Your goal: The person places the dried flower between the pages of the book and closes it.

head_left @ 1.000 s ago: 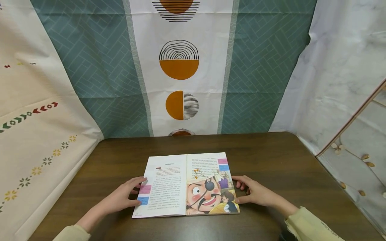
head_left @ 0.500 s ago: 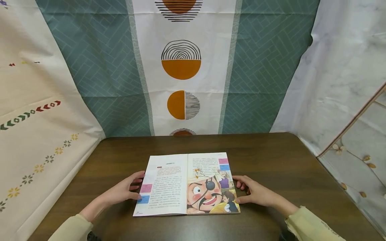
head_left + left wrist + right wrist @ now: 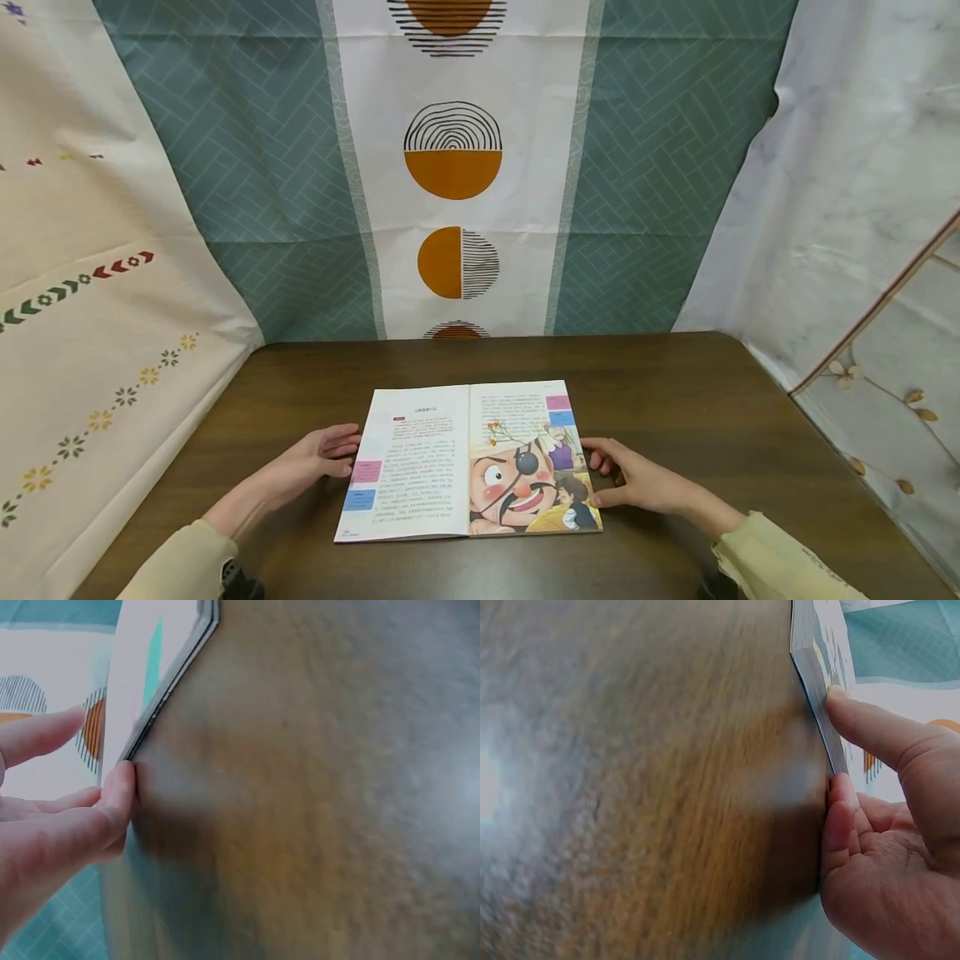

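Observation:
An open picture book (image 3: 420,467) lies flat on a dark wooden table (image 3: 675,392), text on its left page and a cartoon face with an eyepatch on its right. My left hand (image 3: 341,452) lies beside the left edge with relaxed fingers. In the left wrist view a fingertip of the left hand (image 3: 105,787) touches the book's edge (image 3: 172,675). My right hand (image 3: 603,477) sits at the right edge. In the right wrist view the right hand (image 3: 847,742) has its thumb on the book's page stack (image 3: 814,667) and its curled fingers against the lower side.
Patterned cloth hangs behind the table: a teal and white panel with orange circles (image 3: 453,175), cream cloth at the left (image 3: 90,333), marbled white cloth at the right (image 3: 847,208). Bare wood (image 3: 315,367) surrounds the book on all sides.
My left hand has slid off the left page outward to the book's left edge. The right hand and the book have stayed in place.

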### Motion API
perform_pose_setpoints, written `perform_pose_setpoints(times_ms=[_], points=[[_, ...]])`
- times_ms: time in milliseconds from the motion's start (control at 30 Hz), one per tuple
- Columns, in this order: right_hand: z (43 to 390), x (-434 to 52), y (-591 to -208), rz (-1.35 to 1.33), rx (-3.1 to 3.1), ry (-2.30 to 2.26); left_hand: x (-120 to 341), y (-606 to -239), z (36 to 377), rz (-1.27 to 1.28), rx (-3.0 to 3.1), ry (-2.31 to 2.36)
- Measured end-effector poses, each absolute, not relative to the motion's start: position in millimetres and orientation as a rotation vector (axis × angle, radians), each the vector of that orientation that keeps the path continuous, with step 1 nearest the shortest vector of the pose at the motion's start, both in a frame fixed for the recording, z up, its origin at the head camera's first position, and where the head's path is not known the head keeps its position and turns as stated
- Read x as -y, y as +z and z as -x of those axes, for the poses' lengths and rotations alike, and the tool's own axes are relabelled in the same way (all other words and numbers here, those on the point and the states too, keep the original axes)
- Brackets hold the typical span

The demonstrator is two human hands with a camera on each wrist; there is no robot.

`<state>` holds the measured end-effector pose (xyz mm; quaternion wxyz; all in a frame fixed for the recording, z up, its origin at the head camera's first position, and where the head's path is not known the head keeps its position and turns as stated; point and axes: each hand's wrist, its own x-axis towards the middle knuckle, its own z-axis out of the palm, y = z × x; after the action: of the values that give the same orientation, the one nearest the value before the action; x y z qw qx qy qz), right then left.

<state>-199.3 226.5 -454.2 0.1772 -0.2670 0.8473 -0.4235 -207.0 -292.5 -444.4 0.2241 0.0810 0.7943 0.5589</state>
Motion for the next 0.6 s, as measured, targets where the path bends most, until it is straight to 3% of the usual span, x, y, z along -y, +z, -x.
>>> perform_pose_setpoints(times_ms=[600], points=[[199.1,-228.7,-456.5,0.776,-2.402,-1.179,293.3,-438.9,210.3,-0.168,-2.125,1.589]])
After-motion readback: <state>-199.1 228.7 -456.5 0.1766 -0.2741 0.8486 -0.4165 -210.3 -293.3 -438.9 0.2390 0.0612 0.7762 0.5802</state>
